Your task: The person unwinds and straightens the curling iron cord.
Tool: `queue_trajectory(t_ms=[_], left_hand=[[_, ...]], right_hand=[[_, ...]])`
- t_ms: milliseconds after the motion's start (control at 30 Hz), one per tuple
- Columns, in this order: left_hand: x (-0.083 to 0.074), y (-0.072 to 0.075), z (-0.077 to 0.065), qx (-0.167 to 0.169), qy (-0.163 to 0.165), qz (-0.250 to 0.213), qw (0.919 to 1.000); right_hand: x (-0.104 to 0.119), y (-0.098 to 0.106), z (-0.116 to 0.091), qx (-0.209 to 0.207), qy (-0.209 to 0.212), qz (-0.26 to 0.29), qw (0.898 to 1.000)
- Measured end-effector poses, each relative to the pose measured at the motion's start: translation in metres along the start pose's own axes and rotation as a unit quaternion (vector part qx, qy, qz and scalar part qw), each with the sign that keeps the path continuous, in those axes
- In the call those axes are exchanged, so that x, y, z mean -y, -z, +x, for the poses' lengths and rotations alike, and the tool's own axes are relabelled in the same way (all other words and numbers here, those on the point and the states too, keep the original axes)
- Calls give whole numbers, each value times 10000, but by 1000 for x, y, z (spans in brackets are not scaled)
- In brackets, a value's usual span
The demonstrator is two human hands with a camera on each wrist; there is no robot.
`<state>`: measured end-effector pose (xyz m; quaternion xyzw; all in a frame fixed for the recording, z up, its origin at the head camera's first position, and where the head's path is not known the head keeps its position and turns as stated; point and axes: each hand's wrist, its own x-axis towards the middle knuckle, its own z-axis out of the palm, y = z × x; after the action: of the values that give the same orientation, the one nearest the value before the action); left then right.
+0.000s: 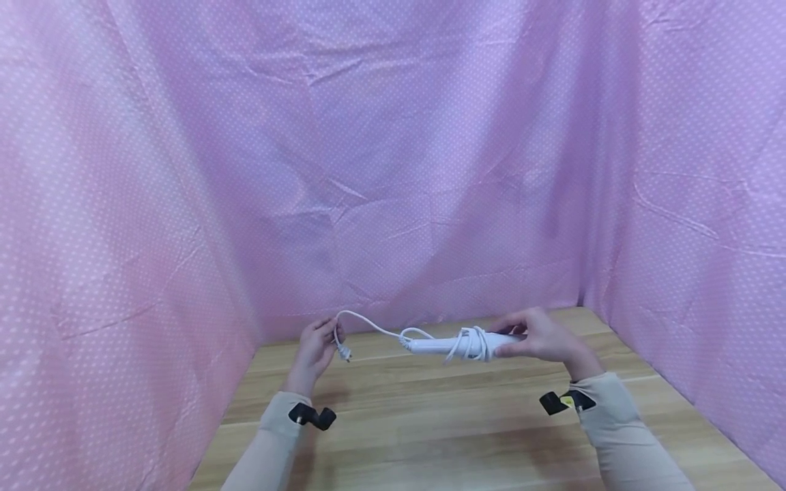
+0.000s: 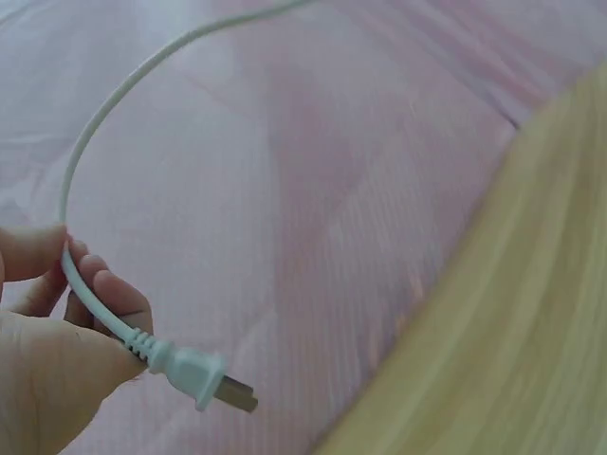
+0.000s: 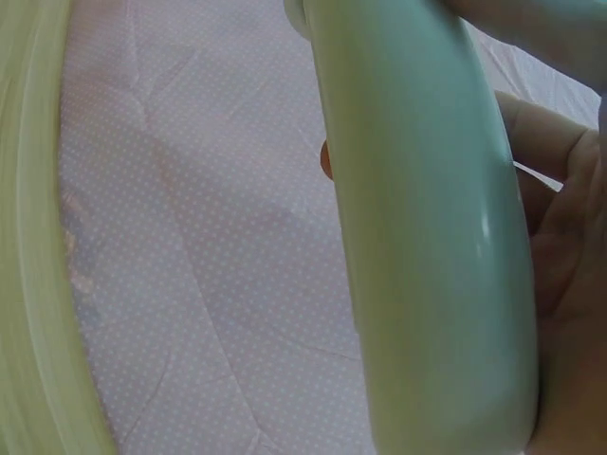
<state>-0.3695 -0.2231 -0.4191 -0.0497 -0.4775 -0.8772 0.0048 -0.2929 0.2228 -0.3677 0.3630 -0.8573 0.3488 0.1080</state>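
Above the table, my right hand grips the right end of a long white appliance, which looks like a hair straightener. White cord is wound around its middle. A free stretch of the cord arches from the appliance's left end to my left hand. In the left wrist view, thumb and fingers pinch the cord just behind the two-pin plug, which points away from the palm. The smooth white body fills much of the right wrist view and hides part of the right hand.
A wood-grain table lies below both hands. Pink dotted cloth hangs behind it and along the left and right sides. Black mounts are strapped to both wrists over pale sleeves.
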Motion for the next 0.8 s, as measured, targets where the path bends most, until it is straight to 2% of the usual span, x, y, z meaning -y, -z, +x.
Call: queue_trajectory(t_ms=[100,233,400,600,800], left_hand=[[-11,-7,-3,222,-141,-609,9978],[-22,-14,-7,560,-346,-1271,9897],[-32,-16,-12,1034,-662,-1759,9767],[-38,-11,-17,1376,-1014,-1984,9651],[-36,-5,-18,1584,-1045,-2024,9607]], right_hand=[[-3,-2,0,-47,-41,-83,9999],[-6,-3,0,-62,-196,-154,9997],[-10,-2,-2,10,-533,-304,9981],[-16,0,-5,-85,-881,-610,9942],[-23,2,-4,-536,-1396,-1268,9806]])
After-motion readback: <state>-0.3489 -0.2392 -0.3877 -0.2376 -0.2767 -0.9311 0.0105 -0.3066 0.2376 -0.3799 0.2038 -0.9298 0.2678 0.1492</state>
